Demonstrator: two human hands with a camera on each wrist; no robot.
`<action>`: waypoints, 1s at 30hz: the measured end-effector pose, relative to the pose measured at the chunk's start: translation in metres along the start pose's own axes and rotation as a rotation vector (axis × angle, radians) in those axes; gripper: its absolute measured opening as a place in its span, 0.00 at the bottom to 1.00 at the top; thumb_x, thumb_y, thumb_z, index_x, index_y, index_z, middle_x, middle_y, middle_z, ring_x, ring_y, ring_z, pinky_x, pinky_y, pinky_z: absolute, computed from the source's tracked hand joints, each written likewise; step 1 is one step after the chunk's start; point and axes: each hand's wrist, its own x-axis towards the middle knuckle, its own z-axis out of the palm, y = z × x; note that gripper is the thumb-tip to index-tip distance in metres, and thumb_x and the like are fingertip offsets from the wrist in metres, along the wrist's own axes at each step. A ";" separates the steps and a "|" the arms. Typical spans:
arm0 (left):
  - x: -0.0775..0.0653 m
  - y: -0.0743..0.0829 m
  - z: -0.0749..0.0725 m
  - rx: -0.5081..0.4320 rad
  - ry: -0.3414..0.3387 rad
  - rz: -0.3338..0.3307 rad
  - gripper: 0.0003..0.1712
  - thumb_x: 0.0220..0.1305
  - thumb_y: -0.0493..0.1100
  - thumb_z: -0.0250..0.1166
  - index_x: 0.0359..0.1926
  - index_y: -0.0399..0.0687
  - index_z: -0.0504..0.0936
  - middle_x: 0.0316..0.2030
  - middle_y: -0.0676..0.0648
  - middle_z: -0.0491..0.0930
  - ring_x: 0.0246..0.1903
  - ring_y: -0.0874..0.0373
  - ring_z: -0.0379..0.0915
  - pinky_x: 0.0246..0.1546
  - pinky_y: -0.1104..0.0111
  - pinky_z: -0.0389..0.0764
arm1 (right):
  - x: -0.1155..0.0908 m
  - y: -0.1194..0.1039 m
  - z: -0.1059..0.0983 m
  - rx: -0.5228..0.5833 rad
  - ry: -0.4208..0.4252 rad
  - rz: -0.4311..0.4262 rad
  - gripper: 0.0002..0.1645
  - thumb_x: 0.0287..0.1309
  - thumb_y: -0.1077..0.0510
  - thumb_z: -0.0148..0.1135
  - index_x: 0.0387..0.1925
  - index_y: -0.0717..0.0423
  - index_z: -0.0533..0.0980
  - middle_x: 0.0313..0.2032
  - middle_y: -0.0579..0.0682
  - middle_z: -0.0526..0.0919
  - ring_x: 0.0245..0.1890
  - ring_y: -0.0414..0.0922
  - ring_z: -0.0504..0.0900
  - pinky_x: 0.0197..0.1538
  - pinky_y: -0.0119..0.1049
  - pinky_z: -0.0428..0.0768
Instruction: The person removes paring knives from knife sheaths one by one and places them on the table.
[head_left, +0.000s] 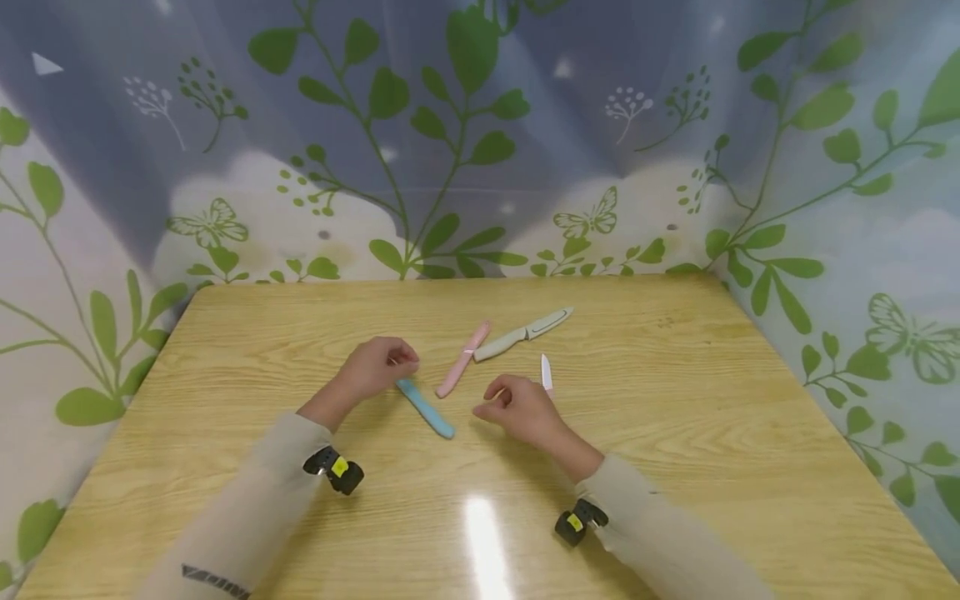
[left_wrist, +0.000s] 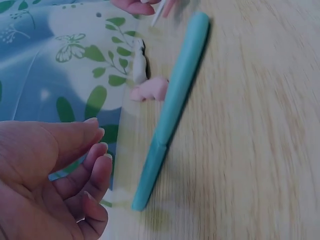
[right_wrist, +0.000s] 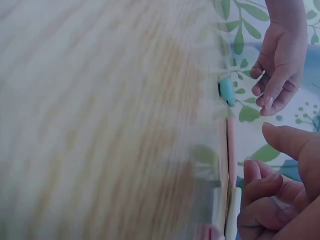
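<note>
A slim blue-green knife, seemingly in a sheath of its own colour, lies slantwise on the table. Over its far end hovers my left hand, fingers loosely bent and holding nothing; the left wrist view shows the hand apart from the knife. My right hand is also without anything in its grasp, its fingers loosely bent. Just beyond it a small white-bladed knife lies bare, its pinkish handle mostly hidden by the hand. A pink knife lies between the hands, farther back.
A cream knife in a pale sheath points to the back right, its handle end by the pink knife. The wooden table meets a leaf-patterned curtain along its back edge and sides.
</note>
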 end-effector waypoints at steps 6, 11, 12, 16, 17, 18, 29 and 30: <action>-0.003 -0.006 -0.003 0.063 -0.016 0.030 0.09 0.64 0.38 0.63 0.43 0.38 0.81 0.41 0.38 0.81 0.41 0.46 0.74 0.42 0.54 0.78 | 0.002 -0.009 0.010 -0.060 -0.055 -0.035 0.16 0.51 0.50 0.70 0.36 0.56 0.78 0.22 0.46 0.78 0.19 0.39 0.72 0.22 0.30 0.71; -0.004 -0.010 -0.005 0.085 -0.038 0.040 0.10 0.63 0.37 0.63 0.44 0.38 0.81 0.45 0.35 0.80 0.45 0.42 0.73 0.47 0.50 0.76 | 0.002 -0.018 0.017 -0.063 -0.105 -0.032 0.17 0.52 0.49 0.70 0.37 0.57 0.77 0.22 0.47 0.78 0.18 0.39 0.72 0.21 0.30 0.71; -0.004 -0.011 -0.005 0.091 -0.044 0.042 0.10 0.63 0.37 0.63 0.44 0.38 0.81 0.45 0.35 0.79 0.45 0.42 0.73 0.47 0.50 0.76 | 0.002 -0.019 0.018 -0.057 -0.113 -0.029 0.18 0.52 0.49 0.70 0.37 0.57 0.77 0.22 0.47 0.78 0.18 0.39 0.72 0.21 0.30 0.71; -0.003 -0.012 -0.004 0.172 -0.041 0.067 0.10 0.61 0.36 0.65 0.44 0.38 0.82 0.45 0.34 0.80 0.45 0.41 0.73 0.46 0.49 0.76 | 0.002 -0.022 0.024 -0.068 -0.123 -0.009 0.19 0.52 0.48 0.70 0.39 0.58 0.77 0.22 0.46 0.79 0.17 0.39 0.73 0.20 0.31 0.72; -0.003 -0.012 -0.004 0.200 -0.035 0.079 0.10 0.60 0.36 0.65 0.44 0.39 0.82 0.44 0.35 0.80 0.45 0.41 0.73 0.46 0.49 0.76 | 0.002 -0.022 0.026 -0.077 -0.124 -0.007 0.20 0.52 0.48 0.70 0.39 0.57 0.77 0.22 0.46 0.79 0.17 0.39 0.73 0.20 0.31 0.72; -0.003 -0.012 -0.003 0.231 -0.028 0.096 0.10 0.59 0.35 0.66 0.43 0.39 0.82 0.44 0.35 0.80 0.44 0.41 0.73 0.46 0.49 0.76 | 0.002 -0.022 0.027 -0.080 -0.126 -0.003 0.20 0.52 0.48 0.70 0.39 0.57 0.77 0.23 0.46 0.79 0.18 0.39 0.73 0.20 0.31 0.72; -0.008 -0.016 0.001 0.368 -0.016 0.216 0.11 0.53 0.36 0.71 0.40 0.42 0.83 0.42 0.38 0.79 0.44 0.39 0.71 0.45 0.46 0.74 | 0.006 -0.027 0.035 -0.152 -0.116 -0.030 0.21 0.48 0.45 0.72 0.35 0.56 0.77 0.23 0.44 0.79 0.19 0.38 0.73 0.20 0.31 0.72; -0.009 -0.017 0.001 0.371 -0.014 0.222 0.11 0.53 0.36 0.71 0.40 0.42 0.83 0.41 0.38 0.79 0.44 0.39 0.71 0.45 0.45 0.74 | 0.006 -0.028 0.035 -0.159 -0.114 -0.031 0.21 0.47 0.45 0.72 0.35 0.56 0.77 0.22 0.44 0.79 0.19 0.38 0.73 0.20 0.31 0.71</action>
